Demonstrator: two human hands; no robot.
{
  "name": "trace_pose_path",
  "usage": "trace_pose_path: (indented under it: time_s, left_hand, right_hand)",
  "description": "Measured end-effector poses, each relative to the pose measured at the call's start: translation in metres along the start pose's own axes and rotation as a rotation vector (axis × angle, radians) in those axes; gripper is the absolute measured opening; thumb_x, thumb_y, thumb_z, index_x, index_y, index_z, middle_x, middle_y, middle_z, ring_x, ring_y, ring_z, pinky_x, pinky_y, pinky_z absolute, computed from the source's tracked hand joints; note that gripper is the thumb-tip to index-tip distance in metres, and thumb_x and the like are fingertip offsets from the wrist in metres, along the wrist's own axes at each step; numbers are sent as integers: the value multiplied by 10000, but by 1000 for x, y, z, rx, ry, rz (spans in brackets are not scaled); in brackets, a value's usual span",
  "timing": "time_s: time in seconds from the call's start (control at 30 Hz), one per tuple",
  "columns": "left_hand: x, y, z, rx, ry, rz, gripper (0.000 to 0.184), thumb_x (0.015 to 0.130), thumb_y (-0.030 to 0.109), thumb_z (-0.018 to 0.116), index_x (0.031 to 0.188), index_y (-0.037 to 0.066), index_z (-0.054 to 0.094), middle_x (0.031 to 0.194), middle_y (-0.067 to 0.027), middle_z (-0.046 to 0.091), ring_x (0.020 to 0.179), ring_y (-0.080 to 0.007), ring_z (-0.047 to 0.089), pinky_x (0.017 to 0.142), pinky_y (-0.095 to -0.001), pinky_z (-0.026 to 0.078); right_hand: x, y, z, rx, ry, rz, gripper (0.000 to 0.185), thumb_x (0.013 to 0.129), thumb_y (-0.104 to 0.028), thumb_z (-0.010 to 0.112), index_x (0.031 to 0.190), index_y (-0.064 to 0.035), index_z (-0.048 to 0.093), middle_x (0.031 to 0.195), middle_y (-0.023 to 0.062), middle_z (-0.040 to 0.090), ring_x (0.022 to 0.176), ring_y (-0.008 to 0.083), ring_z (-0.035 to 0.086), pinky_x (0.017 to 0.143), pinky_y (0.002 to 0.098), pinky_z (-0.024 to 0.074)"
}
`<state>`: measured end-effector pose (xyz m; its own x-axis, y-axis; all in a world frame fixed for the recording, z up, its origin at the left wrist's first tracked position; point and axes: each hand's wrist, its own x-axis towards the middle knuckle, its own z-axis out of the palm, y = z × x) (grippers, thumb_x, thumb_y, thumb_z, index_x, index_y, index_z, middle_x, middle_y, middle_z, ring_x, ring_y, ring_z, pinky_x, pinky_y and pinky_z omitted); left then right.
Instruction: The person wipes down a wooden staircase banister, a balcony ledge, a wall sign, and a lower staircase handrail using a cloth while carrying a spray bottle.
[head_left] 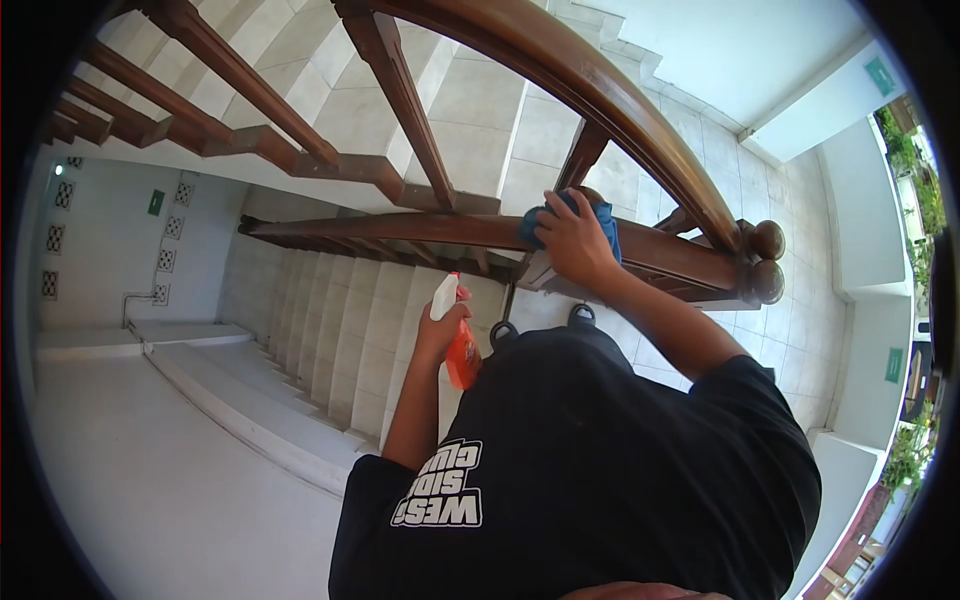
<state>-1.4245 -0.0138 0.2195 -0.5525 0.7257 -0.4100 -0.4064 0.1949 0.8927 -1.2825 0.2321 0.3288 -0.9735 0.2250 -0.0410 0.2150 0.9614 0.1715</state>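
On the brown wooden handrail, my right hand presses a blue cloth, its fingers spread over the top of it. My left hand is lower and to the left, beside the rail, wrapped round an orange spray bottle with a white spray head. The bottle stands roughly upright and is apart from the rail. Just right of the cloth, the rail runs on to round wooden knobs.
A curved wooden banister arches over the upper steps. More steps lie below on the left, next to a white wall. My feet in dark sandals are on the tiled landing.
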Motion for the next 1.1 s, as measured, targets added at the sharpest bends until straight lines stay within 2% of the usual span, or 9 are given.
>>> trace_pose_path:
  time_s: [0.27,0.37,0.47,0.53,0.6,0.67,0.8,0.97,1.1]
  left_hand:
    - [2,-18,-17,-15,61,-35,352,823,84,582,1161,-15,588,1043,-99,652,886,-187,634,796,-306,500]
    - [0,-18,-21,-34,93,-43,381,823,74,576,1193,-21,575,1066,-112,651,890,-202,640,807,-315,504]
    - [-2,-9,-14,12,59,-43,389,826,65,580,1205,-20,574,1086,-115,653,891,-195,642,817,-318,505]
    - [1,-3,-6,63,-59,14,420,848,50,567,1265,8,536,1151,-125,625,948,-212,625,856,-345,510]
    - [7,6,9,62,-150,41,433,848,44,570,1278,6,530,1164,-126,623,967,-211,626,870,-348,509]
    - [16,21,29,61,-242,69,446,847,37,573,1290,4,524,1177,-126,622,986,-211,626,883,-351,507]
    - [25,61,65,-32,-436,182,456,841,17,569,1295,4,519,1243,-133,591,1036,-210,615,923,-351,492]
    - [14,116,81,24,-552,461,417,813,82,621,1219,10,560,1322,-130,526,1143,-209,569,991,-332,438]
    - [25,131,87,1,-969,357,413,754,110,681,1149,15,610,1139,-76,618,1090,-164,548,973,-302,412]
  right_hand:
    - [-63,51,50,318,410,46,674,762,-203,791,1354,-378,522,1413,126,399,1301,395,372,1015,515,431]
    - [-63,36,31,656,370,208,711,759,-244,815,1392,-301,496,1399,171,376,1274,395,370,995,489,447]
    - [-63,28,23,828,622,545,701,798,-317,799,1398,-151,475,1261,198,468,1174,336,478,942,431,481]
    - [-69,38,36,1098,478,868,716,821,-373,780,1349,-8,464,1071,179,577,981,259,595,850,359,510]
    - [-76,50,47,1054,371,872,653,819,-369,783,1239,52,513,903,147,612,812,193,593,746,340,493]
    - [-82,55,35,1254,4,836,525,857,-333,751,1149,62,569,876,130,628,763,151,573,717,320,493]
    - [-88,27,-30,1365,143,467,324,929,-214,673,1160,5,609,921,74,630,840,118,579,768,286,489]
    - [-76,18,-77,1460,-148,-100,426,920,-20,591,1344,-61,564,1150,164,672,993,227,646,911,361,493]
    - [-60,34,-83,1279,61,-160,427,894,-21,607,1315,-89,589,1196,181,657,1101,326,637,970,393,481]
